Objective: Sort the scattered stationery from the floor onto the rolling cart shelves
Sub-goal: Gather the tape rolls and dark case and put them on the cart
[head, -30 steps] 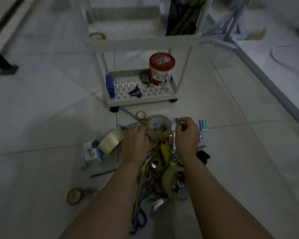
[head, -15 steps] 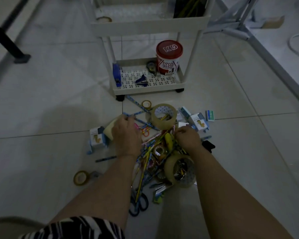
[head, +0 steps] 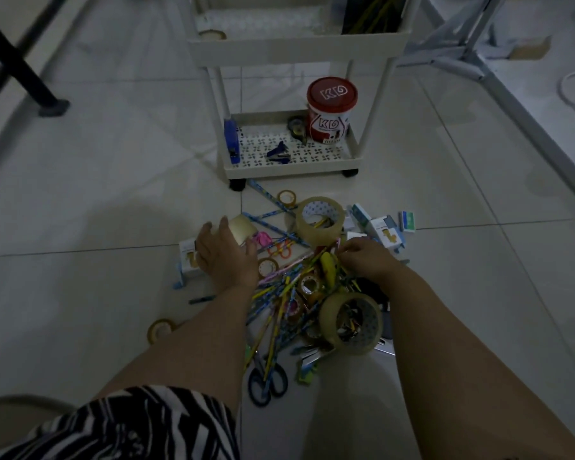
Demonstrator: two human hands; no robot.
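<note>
Heap of coloured pencils, scissors and tape rolls spread on pale tiled floor, near white rolling cart. Left hand held wide, fingers spread over clear tape roll. Right hand curled into heap; object pinched cannot be told.

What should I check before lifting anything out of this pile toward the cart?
1. Left hand free: ok, fingers spread beside the tape roll.
2. Right hand grip secure: cannot tell, fingertips buried in the pencil pile.
3. Bottom shelf has room: ok, bare mesh beside the red tub.
4. Path to cart: ok.
5. Scissors away from hands: ok.
</note>
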